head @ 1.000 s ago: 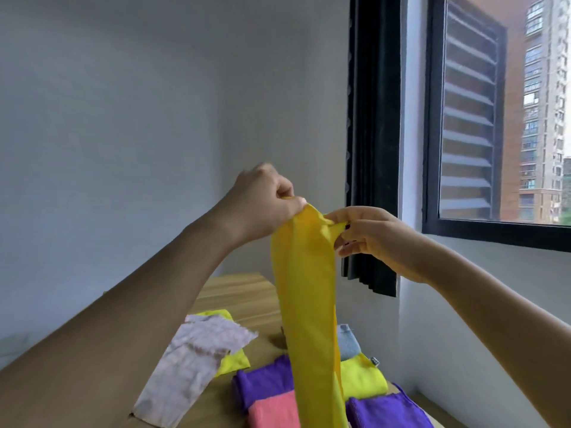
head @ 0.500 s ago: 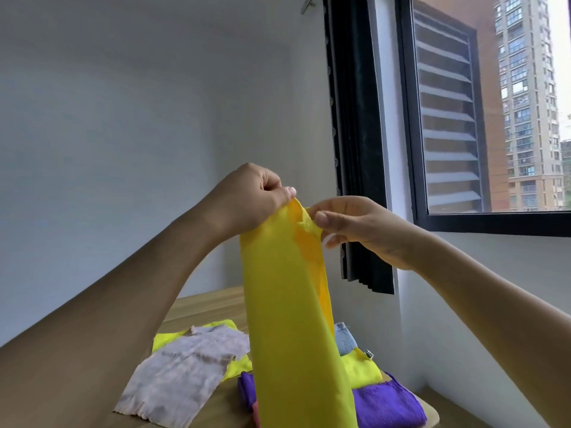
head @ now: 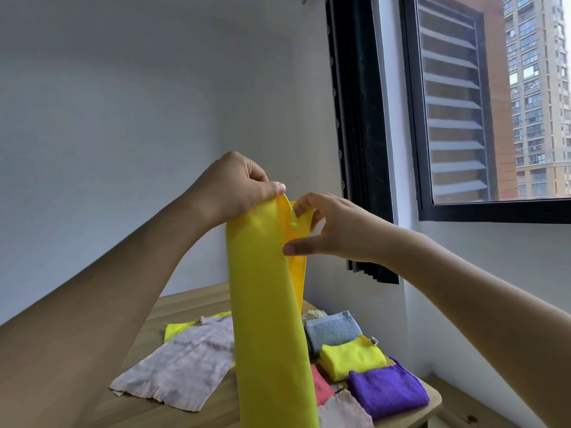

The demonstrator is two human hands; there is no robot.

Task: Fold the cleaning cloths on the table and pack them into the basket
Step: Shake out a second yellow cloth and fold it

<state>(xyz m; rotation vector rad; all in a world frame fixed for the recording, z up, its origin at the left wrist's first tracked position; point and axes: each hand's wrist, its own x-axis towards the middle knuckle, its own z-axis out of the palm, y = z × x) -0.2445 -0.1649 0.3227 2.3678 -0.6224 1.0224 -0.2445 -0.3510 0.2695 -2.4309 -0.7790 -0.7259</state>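
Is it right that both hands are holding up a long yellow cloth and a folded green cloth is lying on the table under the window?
Not quite. The head view shows no green cloth: the folded one nearest the window is the purple cloth. The rest holds: the left hand and right hand hold up the long yellow cloth above the table.

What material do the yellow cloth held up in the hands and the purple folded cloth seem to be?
Yellow cloth: thin smooth woven fabric, slight sheen, hangs flat; probably synthetic. Purple folded cloth: thicker, fuzzy matte pile, likely microfibre.
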